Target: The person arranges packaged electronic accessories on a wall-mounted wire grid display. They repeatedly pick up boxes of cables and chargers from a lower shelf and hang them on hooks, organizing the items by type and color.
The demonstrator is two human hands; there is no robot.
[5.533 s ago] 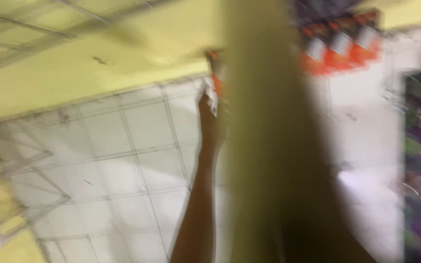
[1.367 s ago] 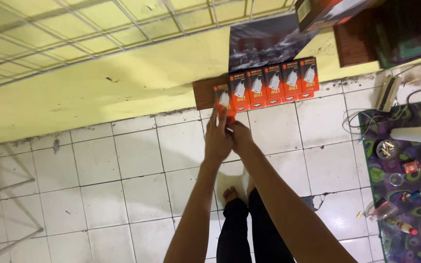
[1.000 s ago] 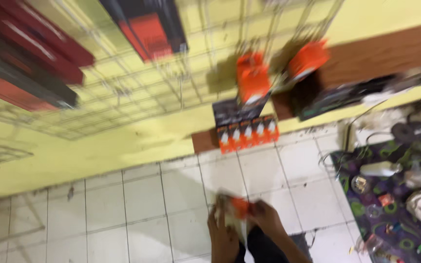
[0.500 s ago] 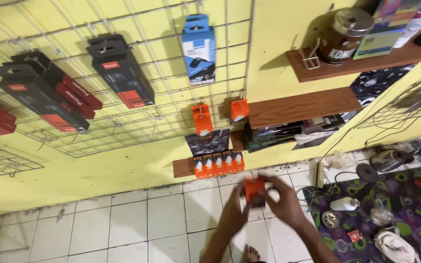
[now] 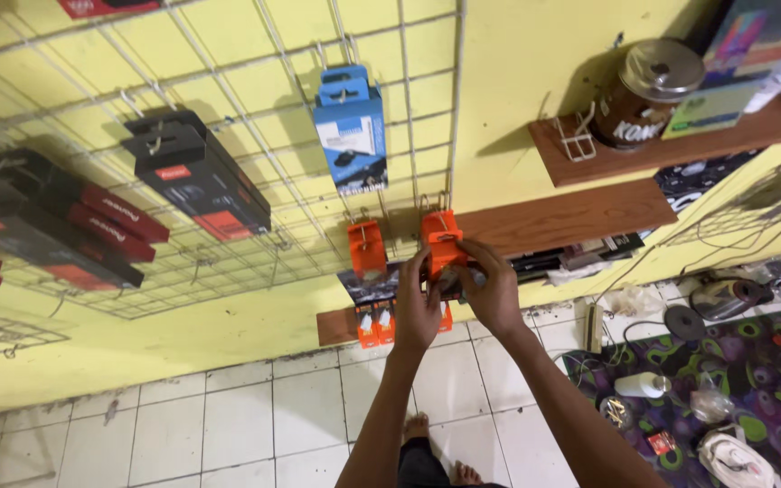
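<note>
Both my hands are raised to the wire grid panel [image 5: 228, 108] on the yellow wall. My left hand [image 5: 416, 307] and my right hand [image 5: 492, 291] together grip a small orange packaged item [image 5: 443, 246] held against a hook near the grid's lower right corner. A second orange pack [image 5: 366, 249] hangs just left of it. Above them hangs a blue boxed item [image 5: 351, 136]. Below, a row of orange packs [image 5: 374, 323] leans against the wall on the floor, partly hidden behind my left hand.
Black and red boxes [image 5: 196, 173] hang on the grid at left. Two wooden shelves [image 5: 571, 213] at right carry a metal tin [image 5: 648, 90] and cartons. A patterned mat [image 5: 734, 398] on the tiled floor holds cables, a bottle and small gear.
The view has tilted up from the floor to the wall grid. My hands lifted one orange pack from the floor row up to the hook on the grid.
</note>
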